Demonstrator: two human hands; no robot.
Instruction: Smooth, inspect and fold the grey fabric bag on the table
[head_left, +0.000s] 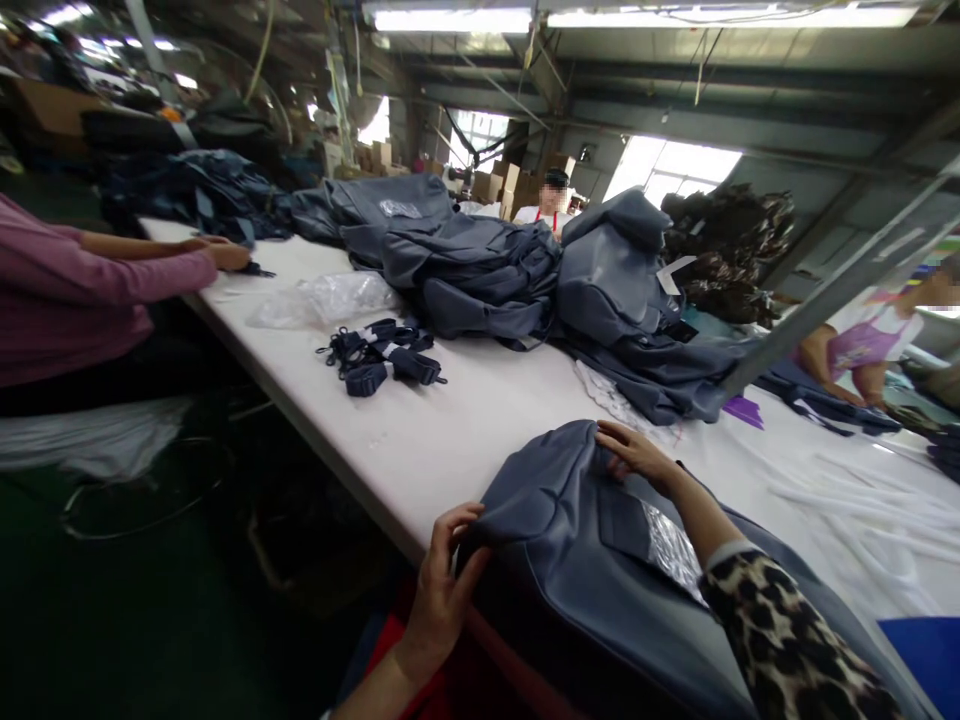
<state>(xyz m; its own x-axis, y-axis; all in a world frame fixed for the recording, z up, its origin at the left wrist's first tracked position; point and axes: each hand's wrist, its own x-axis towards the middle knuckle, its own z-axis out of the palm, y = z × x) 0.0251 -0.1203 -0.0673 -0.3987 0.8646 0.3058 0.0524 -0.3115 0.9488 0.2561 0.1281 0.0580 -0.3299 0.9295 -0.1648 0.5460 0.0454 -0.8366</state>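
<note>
A large dark blue-grey bag [600, 600] of smooth, leather-like material lies at the near edge of the table, right in front of me. My left hand [446, 575] grips its left end, thumb and fingers pinching the edge. At the top of that same end, my right hand [634, 455] curls its fingers over the edge, with a leopard-print sleeve behind it. A clear plastic-covered patch [667, 540] shows on the bag beneath my right forearm. The bag's far right end runs under that arm and is partly hidden.
On the white table [360, 450] lie bundled dark straps [382, 355], clear plastic bags [330, 298] and a heap of similar bags [472, 260]. A slanted metal post [825, 290] rises at right. A person in a pink sleeve [172, 275] works at left; others stand behind and right.
</note>
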